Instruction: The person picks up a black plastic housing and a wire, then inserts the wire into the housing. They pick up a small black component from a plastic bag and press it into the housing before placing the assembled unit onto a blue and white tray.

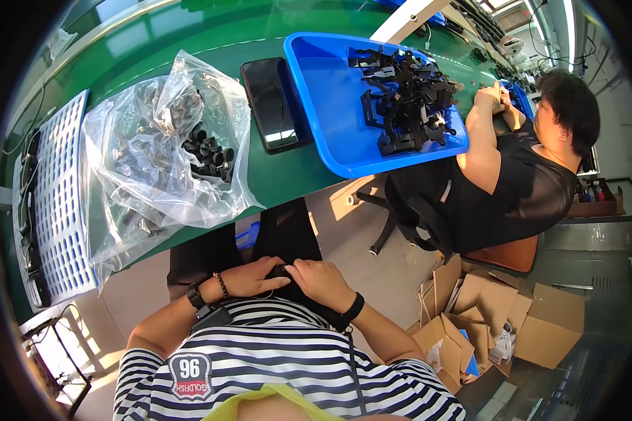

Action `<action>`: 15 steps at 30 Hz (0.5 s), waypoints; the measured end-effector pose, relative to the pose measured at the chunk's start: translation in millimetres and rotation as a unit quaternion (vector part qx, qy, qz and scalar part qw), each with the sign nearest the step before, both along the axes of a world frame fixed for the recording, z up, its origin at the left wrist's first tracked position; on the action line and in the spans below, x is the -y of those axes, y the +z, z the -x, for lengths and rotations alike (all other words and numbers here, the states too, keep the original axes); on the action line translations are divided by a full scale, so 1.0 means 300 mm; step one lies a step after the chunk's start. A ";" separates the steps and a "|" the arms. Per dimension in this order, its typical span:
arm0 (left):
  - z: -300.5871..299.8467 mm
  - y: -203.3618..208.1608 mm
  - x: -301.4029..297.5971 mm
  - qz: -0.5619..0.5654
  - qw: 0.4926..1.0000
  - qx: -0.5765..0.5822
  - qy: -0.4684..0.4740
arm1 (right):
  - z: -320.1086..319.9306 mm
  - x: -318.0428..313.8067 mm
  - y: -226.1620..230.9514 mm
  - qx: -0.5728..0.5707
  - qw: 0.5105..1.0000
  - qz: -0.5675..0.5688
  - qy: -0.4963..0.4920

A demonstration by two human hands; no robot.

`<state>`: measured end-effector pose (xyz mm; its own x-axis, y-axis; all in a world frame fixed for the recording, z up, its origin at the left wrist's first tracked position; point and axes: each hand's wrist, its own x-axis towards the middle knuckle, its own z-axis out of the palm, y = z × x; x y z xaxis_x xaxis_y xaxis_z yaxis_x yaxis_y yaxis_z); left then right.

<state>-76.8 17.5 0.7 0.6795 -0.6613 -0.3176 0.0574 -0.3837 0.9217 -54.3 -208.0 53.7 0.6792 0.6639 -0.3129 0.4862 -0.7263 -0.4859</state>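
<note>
Piece (280, 271), small and dark, sits over the lap, below the near edge of the surface (277, 179), pinched in the left hand (253, 278); the right hand (323, 282) curls its fingers against it (whether it grips too, I cannot tell). By that near edge lies a clear bag (144, 168) of black parts (209, 156); rightward come a phone (268, 98) and a blue tray (324, 105) heaped with black brackets (407, 98). Toward the left end lies a slotted white panel (62, 217).

Workshop, likely assembly: green bench (288, 175) beyond right hand (321, 282); blue tray (333, 98), black parts (409, 95) heaped; co-worker (516, 189) farther right.
</note>
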 end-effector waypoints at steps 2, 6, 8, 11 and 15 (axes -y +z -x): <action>0.002 0.010 -0.003 0.002 0.999 -0.028 0.027 | -0.004 -0.007 0.036 -0.041 0.998 0.050 -0.018; -0.017 0.062 -0.010 0.018 0.994 -0.097 0.035 | -0.019 0.027 0.029 -0.023 0.991 -0.134 -0.021; -0.021 0.056 -0.006 0.026 0.991 -0.123 0.033 | -0.015 0.036 0.028 -0.011 0.989 -0.149 -0.021; -0.011 0.010 0.008 0.093 0.980 -0.144 0.097 | -0.018 0.027 0.037 0.006 0.983 -0.183 -0.013; -0.013 0.003 0.021 0.118 0.974 -0.164 0.105 | -0.019 0.030 0.072 0.066 0.985 -0.156 -0.003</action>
<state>-73.0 11.3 1.6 0.6952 -0.5998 -0.3963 0.4176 -0.1117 0.9017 -48.7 -216.9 75.2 0.7043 0.7099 -0.0019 0.5569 -0.5542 -0.6187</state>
